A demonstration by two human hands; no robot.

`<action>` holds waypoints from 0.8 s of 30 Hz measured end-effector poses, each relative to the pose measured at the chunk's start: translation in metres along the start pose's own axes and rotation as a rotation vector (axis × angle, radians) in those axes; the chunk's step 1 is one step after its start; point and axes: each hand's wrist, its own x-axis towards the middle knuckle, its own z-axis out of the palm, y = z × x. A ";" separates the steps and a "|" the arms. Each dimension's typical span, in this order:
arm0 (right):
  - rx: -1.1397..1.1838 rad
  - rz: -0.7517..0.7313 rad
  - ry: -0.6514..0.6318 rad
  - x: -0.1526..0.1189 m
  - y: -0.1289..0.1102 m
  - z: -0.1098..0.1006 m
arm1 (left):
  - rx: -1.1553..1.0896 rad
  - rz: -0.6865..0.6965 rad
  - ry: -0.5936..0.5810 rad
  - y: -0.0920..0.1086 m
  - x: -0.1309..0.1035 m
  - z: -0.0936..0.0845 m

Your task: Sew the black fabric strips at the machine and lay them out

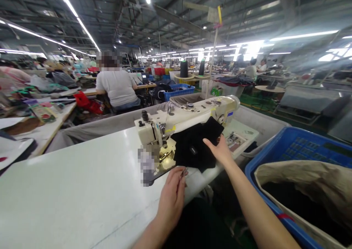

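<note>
A black fabric piece [203, 135] with a small dark label [193, 150] is in front of the sewing machine [189, 110]. My right hand [221, 151] grips its right edge, thumb on top and fingers behind. Close to the lower left corner of the fabric is my left hand [173, 185], fingers closed at the table's front edge. A small, shiny item shows at its fingertips, too small to name. The needle area [165, 154] lies just left of the fabric, lit by a lamp and partly blurred out.
The pale machine table [82, 183] stretches to the left. At right stands a blue plastic basket [255, 161] with a beige cloth lining [291, 168] and dark contents. Black thread cones [184, 69] stand behind the machine. A person in a white shirt [117, 86] sits further back.
</note>
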 end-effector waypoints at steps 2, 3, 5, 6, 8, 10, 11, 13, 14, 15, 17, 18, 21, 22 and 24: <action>-0.064 -0.104 0.087 -0.001 -0.003 -0.004 | 0.149 0.160 -0.147 0.013 0.011 0.002; -0.086 -0.159 0.116 -0.001 -0.005 -0.004 | 0.217 0.217 -0.199 0.019 0.019 0.004; -0.114 -0.274 0.166 0.000 -0.011 -0.002 | 0.332 0.264 -0.251 0.028 0.037 0.011; -0.115 -0.314 0.190 0.002 -0.013 0.000 | 0.380 0.254 -0.257 0.030 0.045 0.015; -0.089 -0.328 0.218 0.008 -0.014 0.004 | 0.467 0.189 -0.256 0.030 0.060 0.023; -0.044 -0.267 0.185 0.018 -0.007 0.009 | 0.542 0.112 -0.281 0.023 0.070 0.029; -0.027 -0.222 0.152 0.023 -0.002 0.011 | 0.567 0.080 -0.301 0.019 0.073 0.031; -0.010 -0.142 0.118 0.032 0.011 0.013 | 0.583 0.043 -0.323 0.012 0.077 0.031; -0.001 -0.102 0.116 0.036 0.017 0.013 | 0.579 0.040 -0.313 0.010 0.078 0.031; 0.011 -0.065 0.117 0.040 0.022 0.012 | 0.571 0.049 -0.289 0.009 0.078 0.030; 0.046 -0.009 0.109 0.045 0.029 0.010 | 0.567 0.110 -0.245 0.013 0.076 0.030; 0.066 0.007 0.098 0.047 0.031 0.009 | 0.576 0.162 -0.238 0.017 0.075 0.031; 0.105 0.010 0.074 0.049 0.027 0.004 | 0.625 0.334 -0.301 0.029 0.074 0.039; 0.106 -0.004 0.083 0.049 0.023 0.002 | 0.646 0.364 -0.329 0.032 0.074 0.042; 0.097 -0.056 0.141 0.046 0.014 -0.002 | 0.679 0.370 -0.358 0.032 0.076 0.048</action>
